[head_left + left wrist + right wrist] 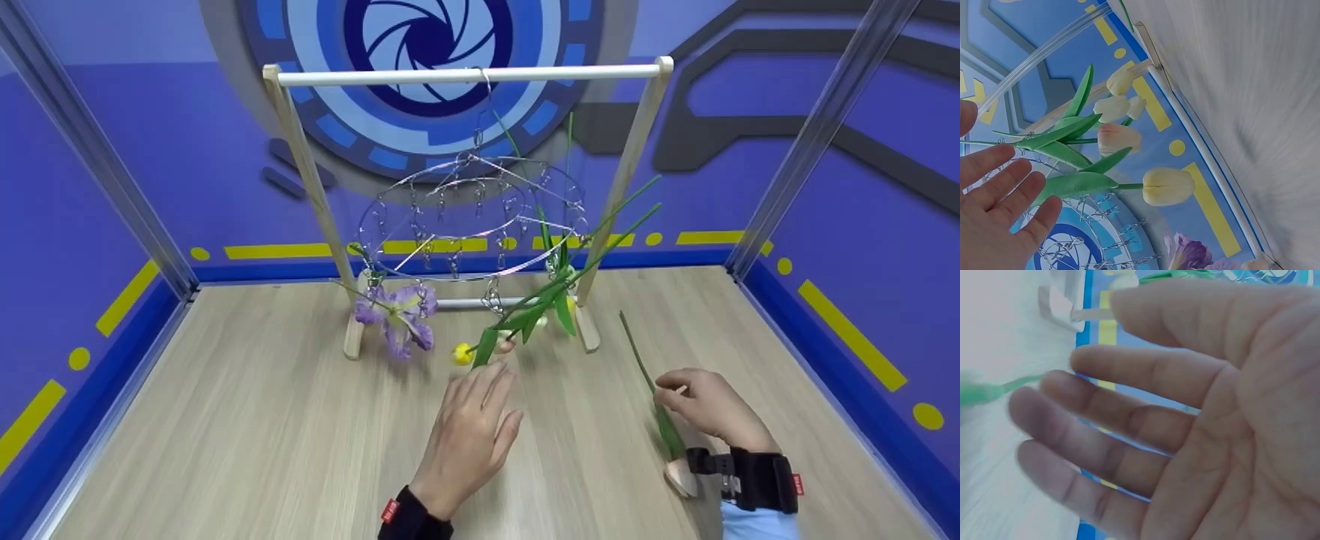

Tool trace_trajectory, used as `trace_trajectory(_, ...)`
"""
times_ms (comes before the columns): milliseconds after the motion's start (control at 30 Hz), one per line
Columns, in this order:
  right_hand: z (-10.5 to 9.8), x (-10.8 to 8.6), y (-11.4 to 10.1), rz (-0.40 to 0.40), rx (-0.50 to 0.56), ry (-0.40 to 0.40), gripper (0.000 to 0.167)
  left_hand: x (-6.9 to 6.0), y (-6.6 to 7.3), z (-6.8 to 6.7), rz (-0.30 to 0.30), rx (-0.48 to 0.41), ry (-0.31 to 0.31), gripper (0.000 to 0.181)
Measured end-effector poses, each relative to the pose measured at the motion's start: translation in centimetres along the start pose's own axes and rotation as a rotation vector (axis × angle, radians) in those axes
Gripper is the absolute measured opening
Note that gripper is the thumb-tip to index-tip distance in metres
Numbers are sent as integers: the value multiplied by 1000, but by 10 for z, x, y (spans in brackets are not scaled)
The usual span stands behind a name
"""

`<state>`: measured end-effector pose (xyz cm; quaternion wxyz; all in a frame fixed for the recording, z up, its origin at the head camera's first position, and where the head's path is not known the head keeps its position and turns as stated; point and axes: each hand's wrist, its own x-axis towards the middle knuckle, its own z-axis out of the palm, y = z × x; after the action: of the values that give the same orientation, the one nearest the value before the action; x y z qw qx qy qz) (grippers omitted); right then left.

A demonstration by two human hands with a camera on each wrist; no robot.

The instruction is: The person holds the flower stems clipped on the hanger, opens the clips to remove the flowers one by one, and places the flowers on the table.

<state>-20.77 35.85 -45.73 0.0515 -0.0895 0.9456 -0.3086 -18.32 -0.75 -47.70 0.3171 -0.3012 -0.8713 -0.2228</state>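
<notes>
A round wire rack with clips (472, 274) hangs from a frame's white bar (450, 76). On it hang a purple flower (397, 319), a yellow tulip (463, 354) and several others, their stems slanting up to the right. My left hand (469, 427) is just in front of the yellow tulip, its fingers spread; in the left wrist view the hand (1005, 208) is beside green leaves (1075, 185), holding nothing. A loose tulip (681, 478) lies on the table at right, and my right hand (712, 405) is over its stem, fingers relaxed. The right wrist view shows that hand's (1185, 422) palm without anything in it.
Wooden feet (354, 337) of the frame stand on the table (247, 420). Blue patterned walls (847, 247) enclose the back and sides, with metal posts (810, 135) at the corners.
</notes>
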Motion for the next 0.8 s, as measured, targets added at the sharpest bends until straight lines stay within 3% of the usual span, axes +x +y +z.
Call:
trace_trajectory(300,8,3,-23,-99,14,200,19,2,-5,-6,-25,-36,18,46)
trace_trajectory(567,14,5,-48,-193,24,348,16,7,-9,-12,-131,-176,13,43)
trace_trajectory(800,21,10,-73,-329,61,450,15,17,-11,-15,-197,-299,79,39)
